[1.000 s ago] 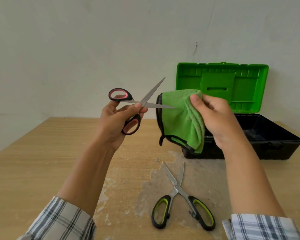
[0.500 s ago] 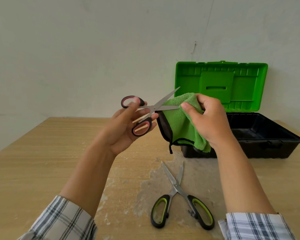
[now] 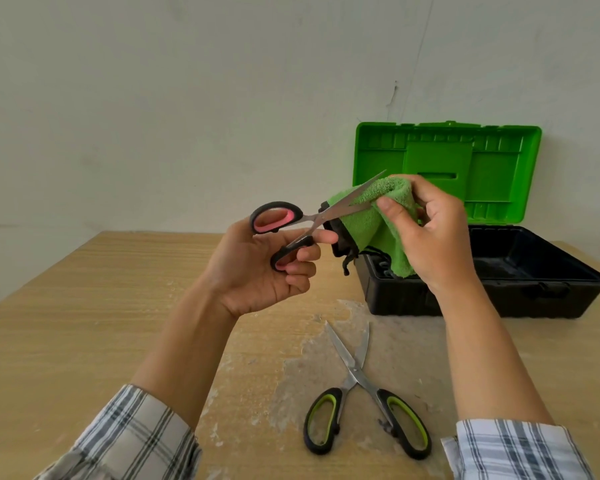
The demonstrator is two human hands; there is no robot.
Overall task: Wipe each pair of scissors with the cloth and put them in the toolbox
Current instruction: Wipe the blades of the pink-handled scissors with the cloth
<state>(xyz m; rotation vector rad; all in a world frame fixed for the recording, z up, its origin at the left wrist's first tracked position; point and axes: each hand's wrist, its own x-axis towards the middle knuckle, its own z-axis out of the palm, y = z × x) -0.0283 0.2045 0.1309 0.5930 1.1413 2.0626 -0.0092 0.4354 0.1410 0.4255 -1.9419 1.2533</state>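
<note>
My left hand [image 3: 257, 268] holds the pink-handled scissors [image 3: 278, 218] by the lower handle, blades spread apart and pointing right. My right hand [image 3: 430, 230] grips the green cloth [image 3: 371, 220] and pinches it around the lower blade, while the upper blade lies over the cloth's top. A second pair, the green-handled scissors [image 3: 357, 393], lies splayed on the table near me. The toolbox [image 3: 534, 289] stands at the right with its black tray showing and its green lid [image 3: 447, 161] raised.
The wooden table [image 3: 84, 306] has a worn, pale patch under the green-handled scissors. A plain wall rises right behind the table and the toolbox. My plaid sleeves frame the bottom of the view.
My hands came together: the cloth now wraps the lower blade, where before it hung apart from the scissors. The scissors shifted right and slightly lower.
</note>
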